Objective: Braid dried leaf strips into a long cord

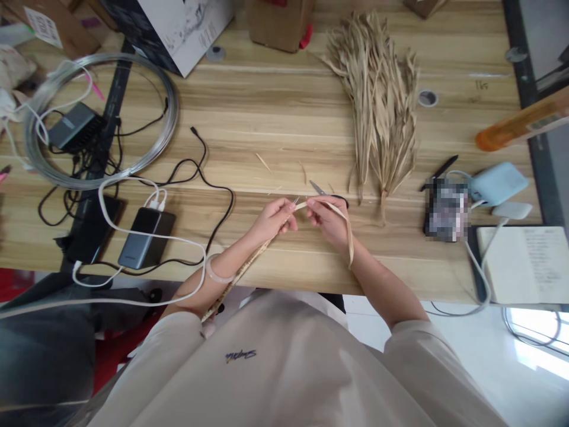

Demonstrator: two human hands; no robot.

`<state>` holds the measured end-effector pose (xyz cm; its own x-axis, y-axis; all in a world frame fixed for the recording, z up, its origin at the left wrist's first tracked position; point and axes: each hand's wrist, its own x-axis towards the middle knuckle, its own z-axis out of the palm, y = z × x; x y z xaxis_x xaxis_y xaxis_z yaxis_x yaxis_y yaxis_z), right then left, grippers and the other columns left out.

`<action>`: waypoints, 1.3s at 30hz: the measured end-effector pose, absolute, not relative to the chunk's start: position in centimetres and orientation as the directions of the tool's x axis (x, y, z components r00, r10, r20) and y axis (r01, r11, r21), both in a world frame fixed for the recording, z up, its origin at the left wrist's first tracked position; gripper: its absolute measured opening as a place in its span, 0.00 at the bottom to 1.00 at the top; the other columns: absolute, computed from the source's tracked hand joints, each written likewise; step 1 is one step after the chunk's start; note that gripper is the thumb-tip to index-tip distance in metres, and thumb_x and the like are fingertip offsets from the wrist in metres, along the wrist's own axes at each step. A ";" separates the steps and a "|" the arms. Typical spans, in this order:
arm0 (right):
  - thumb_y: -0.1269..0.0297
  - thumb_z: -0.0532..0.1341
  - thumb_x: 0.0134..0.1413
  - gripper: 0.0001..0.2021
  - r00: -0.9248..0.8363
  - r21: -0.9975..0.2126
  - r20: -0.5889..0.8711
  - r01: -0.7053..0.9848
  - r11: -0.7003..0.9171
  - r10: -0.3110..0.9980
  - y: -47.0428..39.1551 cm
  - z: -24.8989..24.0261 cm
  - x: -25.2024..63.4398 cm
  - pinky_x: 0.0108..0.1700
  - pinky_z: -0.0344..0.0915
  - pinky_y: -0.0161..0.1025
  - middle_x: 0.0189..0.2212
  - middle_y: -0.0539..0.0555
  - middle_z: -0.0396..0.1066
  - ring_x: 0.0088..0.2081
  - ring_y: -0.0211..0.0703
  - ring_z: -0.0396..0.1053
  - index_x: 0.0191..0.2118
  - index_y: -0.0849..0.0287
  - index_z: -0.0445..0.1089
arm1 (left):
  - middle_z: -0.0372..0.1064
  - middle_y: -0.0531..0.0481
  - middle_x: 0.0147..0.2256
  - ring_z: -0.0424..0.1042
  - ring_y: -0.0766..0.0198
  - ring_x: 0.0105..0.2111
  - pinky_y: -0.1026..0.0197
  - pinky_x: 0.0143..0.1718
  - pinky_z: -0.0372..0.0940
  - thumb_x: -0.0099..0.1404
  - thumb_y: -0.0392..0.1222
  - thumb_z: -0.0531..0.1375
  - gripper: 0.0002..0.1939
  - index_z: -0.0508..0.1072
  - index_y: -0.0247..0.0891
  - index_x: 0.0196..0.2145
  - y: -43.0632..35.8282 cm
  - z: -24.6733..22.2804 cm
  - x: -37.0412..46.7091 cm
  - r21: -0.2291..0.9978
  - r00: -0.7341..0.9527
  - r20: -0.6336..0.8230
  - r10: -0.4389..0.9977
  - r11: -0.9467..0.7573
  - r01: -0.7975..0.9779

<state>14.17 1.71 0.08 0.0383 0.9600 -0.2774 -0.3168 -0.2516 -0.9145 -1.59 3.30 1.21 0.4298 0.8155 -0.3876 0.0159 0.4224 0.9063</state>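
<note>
My left hand (276,218) is closed at the end of a long plaited straw-coloured cord (243,268), which trails beneath my forearm toward my lap. A thin pointed tip pokes up by its thumb; I cannot make out what it belongs to. Beside it, my right hand (328,220) pinches a pale dried leaf strip (349,232), whose loose end curves over the wrist. The strip also spans the small gap between both hands. Just beyond my right hand lie scissors (317,188), partly covered by it. A large bundle of dried leaves (377,101) rests farther off.
On the left are a wire coil (171,127), tangled cables and a power bank (146,237), with a white cable crossing near my left arm. Boxes (280,24) stand at the back. To the right are an orange tube (511,126), a blue device (500,182) and an open notebook (511,267).
</note>
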 end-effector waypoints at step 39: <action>0.59 0.70 0.36 0.14 0.040 -0.851 -0.334 -0.442 -0.283 0.942 1.0 0.5 13.2 0.23 0.65 0.33 0.21 0.47 0.71 0.21 0.33 0.67 0.23 0.59 0.65 | 0.70 0.53 0.21 0.59 0.77 0.12 0.72 0.14 0.53 0.62 0.52 0.57 0.16 0.65 0.35 0.30 2.2 0.1 -1.3 0.984 0.403 -0.176 0.898 0.171 0.050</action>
<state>13.22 1.00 0.52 0.0397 0.9417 -0.3340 -0.4424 -0.2832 -0.8509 -1.34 2.24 0.08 0.4030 0.8980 -0.1765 0.0501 0.1709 0.9840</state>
